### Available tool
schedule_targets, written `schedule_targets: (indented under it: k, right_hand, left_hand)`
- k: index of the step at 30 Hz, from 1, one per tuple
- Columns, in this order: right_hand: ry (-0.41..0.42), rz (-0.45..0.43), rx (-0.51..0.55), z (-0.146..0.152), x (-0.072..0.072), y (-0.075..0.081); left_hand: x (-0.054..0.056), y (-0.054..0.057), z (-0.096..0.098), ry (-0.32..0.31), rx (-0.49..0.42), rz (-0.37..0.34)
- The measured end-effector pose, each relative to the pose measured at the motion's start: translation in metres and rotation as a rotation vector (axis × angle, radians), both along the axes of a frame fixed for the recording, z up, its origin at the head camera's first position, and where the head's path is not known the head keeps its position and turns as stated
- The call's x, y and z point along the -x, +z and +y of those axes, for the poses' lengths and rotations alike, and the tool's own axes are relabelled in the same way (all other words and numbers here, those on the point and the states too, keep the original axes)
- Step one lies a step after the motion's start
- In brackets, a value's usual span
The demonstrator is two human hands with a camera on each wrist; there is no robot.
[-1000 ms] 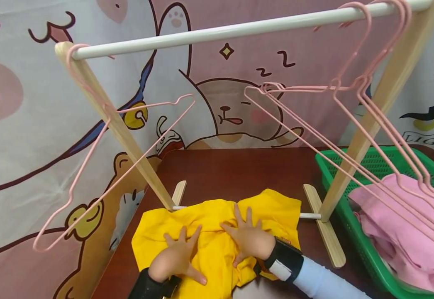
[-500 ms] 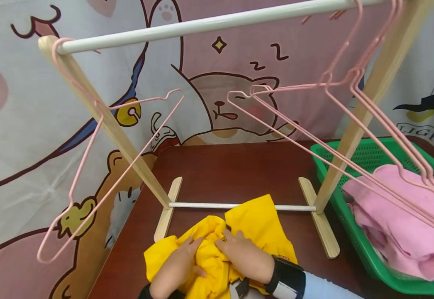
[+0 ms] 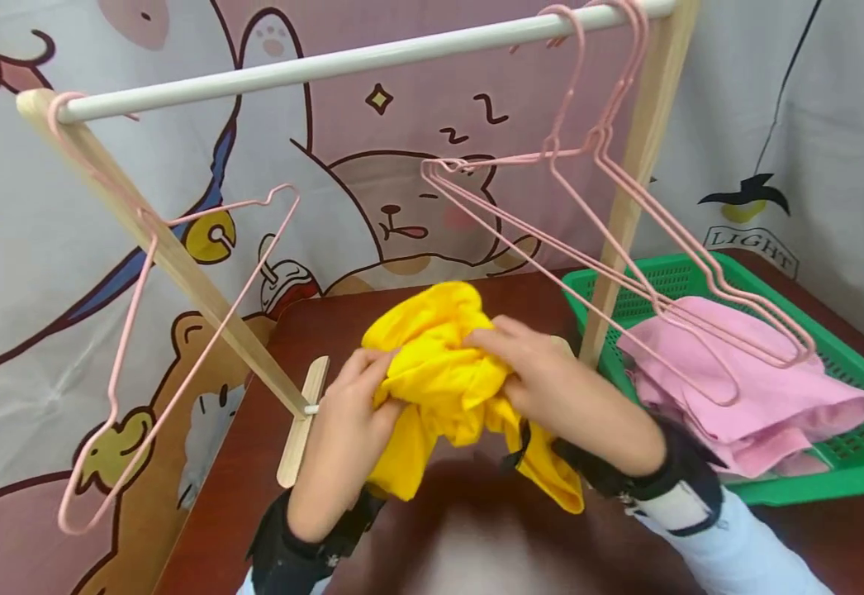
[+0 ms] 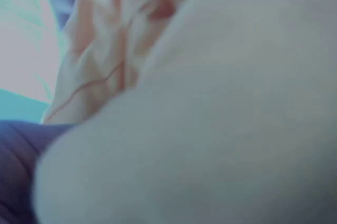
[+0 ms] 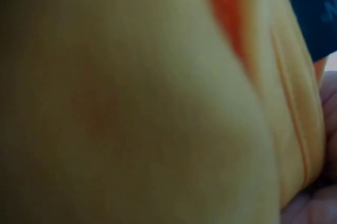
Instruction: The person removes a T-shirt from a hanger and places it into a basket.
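Observation:
A bunched yellow shirt (image 3: 439, 372) is held up over the table between both hands in the head view, its lower parts hanging loose. My left hand (image 3: 353, 413) grips its left side, thumb and fingers on the fabric. On the other side my right hand (image 3: 536, 364) pinches the gathered cloth. Blurred folds of the shirt (image 4: 105, 56) fill part of the left wrist view. Close up in the right wrist view, the shirt (image 5: 295, 113) shows a stitched edge and a dark label (image 5: 316, 13) near the fingers.
A rack with a white top rail (image 3: 372, 56) stands behind the hands. One pink hanger (image 3: 123, 330) hangs at its left end, several pink hangers (image 3: 581, 207) at its right. A green basket (image 3: 774, 487) with folded pink cloth (image 3: 729, 364) sits at right on the brown table (image 3: 209, 529).
Both hands have gone from lying spread on the flat shirt to gathering it, then lifting it bunched off the table. The head view has shifted right.

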State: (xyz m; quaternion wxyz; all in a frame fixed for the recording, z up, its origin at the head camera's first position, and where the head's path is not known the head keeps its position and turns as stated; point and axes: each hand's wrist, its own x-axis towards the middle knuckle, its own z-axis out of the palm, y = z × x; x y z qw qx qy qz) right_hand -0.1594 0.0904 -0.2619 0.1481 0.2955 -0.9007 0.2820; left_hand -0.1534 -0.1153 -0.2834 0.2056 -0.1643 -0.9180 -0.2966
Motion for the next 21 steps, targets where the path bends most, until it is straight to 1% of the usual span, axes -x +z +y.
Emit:
schedule_targets:
  k: [2, 3, 5, 6, 8, 9, 11, 12, 13, 14, 16, 18, 20, 21]
  right_hand:
    - [-0.061, 0.094, 0.02, 0.022, -0.005, 0.018]
    - [-0.09, 0.144, 0.021, 0.033, -0.006, 0.023]
    - [-0.11, 0.268, 0.016, 0.057, -0.003, 0.029]
    - [-0.121, 0.344, -0.012, 0.071, 0.001, 0.027]
    - [-0.141, 0.427, -0.005, 0.096, 0.006, 0.028]
    - [-0.136, 0.464, 0.016, 0.109, 0.01, 0.026]
    - [-0.149, 0.499, 0.049, 0.127, 0.012, 0.022]
    - [-0.158, 0.516, 0.01, 0.138, 0.014, 0.017]
    - [-0.168, 0.512, -0.004, 0.145, 0.015, 0.013]
    - [-0.17, 0.499, 0.011, 0.149, 0.016, 0.009]
    - [-0.182, 0.46, 0.022, 0.151, 0.015, -0.002]
    - [-0.202, 0.415, -0.012, 0.149, 0.011, -0.013]
    - [-0.216, 0.302, 0.035, 0.136, 0.001, -0.022]
    - [-0.217, 0.242, -0.016, 0.134, -0.002, -0.028]
  left_hand:
    - [0.004, 0.017, 0.016, -0.086, -0.101, 0.035]
    - [0.005, 0.025, 0.025, -0.133, -0.145, 0.045]
    - [0.007, 0.036, 0.041, -0.221, -0.225, 0.088]
    - [0.009, 0.041, 0.05, -0.271, -0.267, 0.108]
    - [0.013, 0.046, 0.067, -0.37, -0.342, 0.163]
    - [0.016, 0.047, 0.076, -0.413, -0.368, 0.191]
    - [0.021, 0.046, 0.092, -0.481, -0.399, 0.215]
    - [0.025, 0.043, 0.099, -0.504, -0.406, 0.21]
    - [0.028, 0.039, 0.105, -0.524, -0.401, 0.211]
    - [0.032, 0.033, 0.111, -0.533, -0.383, 0.211]
    - [0.039, 0.015, 0.118, -0.548, -0.305, 0.212]
    - [0.047, -0.006, 0.122, -0.569, -0.192, 0.24]
    - [0.054, -0.025, 0.12, -0.578, -0.036, 0.289]
    - [0.057, -0.033, 0.117, -0.581, 0.051, 0.311]
